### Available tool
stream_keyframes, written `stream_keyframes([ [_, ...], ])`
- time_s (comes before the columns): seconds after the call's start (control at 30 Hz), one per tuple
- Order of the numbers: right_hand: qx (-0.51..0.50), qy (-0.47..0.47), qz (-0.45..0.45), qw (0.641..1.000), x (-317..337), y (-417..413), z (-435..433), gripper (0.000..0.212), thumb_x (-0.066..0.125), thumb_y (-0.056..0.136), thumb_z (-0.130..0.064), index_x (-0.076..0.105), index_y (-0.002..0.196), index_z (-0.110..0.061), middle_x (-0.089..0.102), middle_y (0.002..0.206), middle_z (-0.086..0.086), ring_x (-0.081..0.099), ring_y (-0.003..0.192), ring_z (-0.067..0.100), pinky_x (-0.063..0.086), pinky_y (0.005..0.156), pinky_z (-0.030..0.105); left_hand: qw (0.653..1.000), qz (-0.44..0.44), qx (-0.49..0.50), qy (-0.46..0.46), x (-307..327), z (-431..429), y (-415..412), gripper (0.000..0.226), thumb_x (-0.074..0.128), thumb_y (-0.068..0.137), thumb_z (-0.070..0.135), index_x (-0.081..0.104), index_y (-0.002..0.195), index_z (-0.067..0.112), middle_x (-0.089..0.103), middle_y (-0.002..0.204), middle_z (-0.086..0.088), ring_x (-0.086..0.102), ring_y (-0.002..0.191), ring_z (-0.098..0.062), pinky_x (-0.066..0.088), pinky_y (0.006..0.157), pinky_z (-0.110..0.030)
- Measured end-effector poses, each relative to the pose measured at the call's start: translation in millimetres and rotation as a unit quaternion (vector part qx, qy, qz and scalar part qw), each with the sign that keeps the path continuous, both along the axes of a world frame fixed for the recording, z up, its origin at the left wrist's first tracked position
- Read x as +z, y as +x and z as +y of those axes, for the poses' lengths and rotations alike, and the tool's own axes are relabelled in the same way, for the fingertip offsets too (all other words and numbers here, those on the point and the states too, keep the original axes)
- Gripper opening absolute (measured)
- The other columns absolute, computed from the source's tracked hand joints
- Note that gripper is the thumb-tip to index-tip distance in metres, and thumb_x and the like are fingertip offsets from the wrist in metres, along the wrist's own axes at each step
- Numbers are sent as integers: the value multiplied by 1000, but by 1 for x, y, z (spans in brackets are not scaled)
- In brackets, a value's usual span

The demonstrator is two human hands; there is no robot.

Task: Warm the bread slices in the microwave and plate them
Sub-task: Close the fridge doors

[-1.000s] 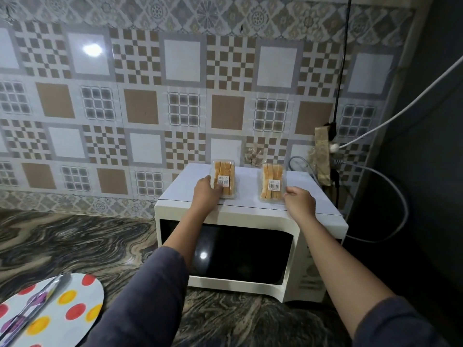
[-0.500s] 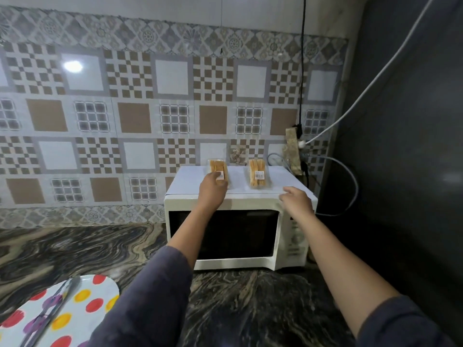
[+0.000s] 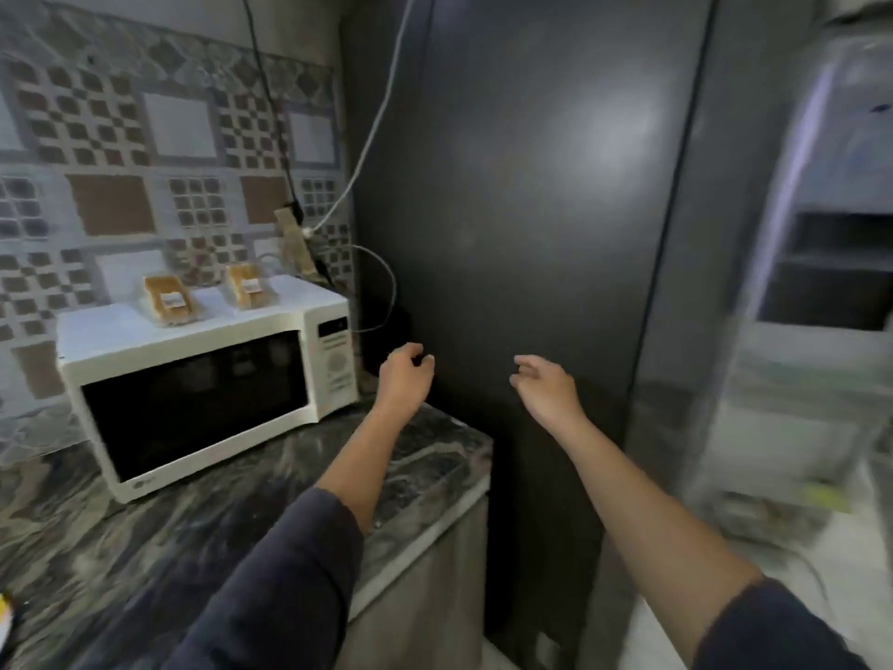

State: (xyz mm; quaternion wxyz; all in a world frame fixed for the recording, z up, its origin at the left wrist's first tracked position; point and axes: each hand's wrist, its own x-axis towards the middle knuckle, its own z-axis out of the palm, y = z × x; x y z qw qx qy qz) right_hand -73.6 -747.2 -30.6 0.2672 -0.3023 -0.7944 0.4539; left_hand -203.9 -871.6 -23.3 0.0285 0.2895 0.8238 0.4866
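Two clear packs of bread slices lie on top of the white microwave [image 3: 203, 379]: the left pack [image 3: 166, 301] and the right pack [image 3: 247, 292]. The microwave door is shut. My left hand [image 3: 403, 377] hovers in the air right of the microwave, fingers loosely curled, holding nothing. My right hand [image 3: 548, 386] floats farther right in front of a dark panel, fingers apart and empty. Both hands are well away from the bread packs. The plate is almost out of view.
A dark tall fridge side [image 3: 522, 210] stands right of the marble counter [image 3: 241, 500], whose edge ends near it. Cables [image 3: 367, 133] hang by the tiled wall behind the microwave. A blurred white water dispenser [image 3: 816, 302] stands at far right.
Both hands have left the bread packs on the microwave and pulled back. The view has swung right, bringing the fridge and dispenser in and pushing the dotted plate out.
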Motion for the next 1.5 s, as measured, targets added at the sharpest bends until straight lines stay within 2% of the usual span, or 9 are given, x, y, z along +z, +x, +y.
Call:
stream_keyframes([
  [0.13,-118,13,6,993,8,120,44,40,51,93,-10,51,133,-10,55,134,13,51,124,25,38,104,31,992,-1,-129,1,2,77,98,41,47,96,24,46,134,9,51,136,-8,47,125,-21,36,102,-28],
  [0.37,-278,4,6,961,16,295,118,41,49,92,-11,52,132,-12,55,134,12,59,104,24,40,82,25,953,-15,-301,8,7,199,258,45,48,95,27,44,135,7,47,140,-10,44,128,-25,36,106,-34],
  [0.67,-356,16,1,934,16,459,258,40,49,94,-15,50,134,-13,55,133,8,54,115,22,38,83,24,921,5,-388,11,1,383,416,46,47,95,28,44,135,6,46,141,-12,42,130,-27,32,106,-34],
  [0.77,-355,19,0,935,24,502,314,40,49,94,-17,51,134,-14,55,133,7,53,104,17,38,82,25,919,-13,-393,20,5,439,455,45,46,95,26,42,136,5,44,142,-12,41,130,-26,32,106,-32],
  [0.97,-355,18,-9,935,41,554,430,38,47,94,-15,52,132,-13,56,130,7,50,93,14,41,61,19,931,-31,-364,23,10,541,492,45,45,95,25,41,136,6,44,142,-11,41,130,-25,32,106,-32],
  [1.1,-344,9,-5,939,30,563,494,39,49,94,-17,51,133,-13,55,133,8,51,111,19,37,83,23,934,-14,-356,11,3,610,505,45,46,95,25,43,135,5,45,141,-11,42,130,-24,32,107,-32],
  [1.23,-332,-1,2,943,18,569,572,39,49,94,-14,52,132,-12,56,130,8,47,97,14,35,80,23,933,-1,-361,10,-3,691,518,42,46,95,23,45,133,6,46,140,-10,42,129,-24,32,106,-32],
  [1.37,-323,9,8,946,17,572,675,38,49,93,-13,53,131,-12,57,130,8,53,96,17,43,70,25,930,12,-366,19,0,790,523,42,46,96,23,45,134,6,46,140,-9,41,130,-23,32,106,-32],
  [1.5,-333,13,30,942,38,569,792,37,48,93,-11,54,129,-11,57,129,10,55,108,23,46,86,31,930,4,-365,42,15,903,522,44,46,95,27,45,134,8,48,138,-8,45,127,-23,36,107,-35],
])
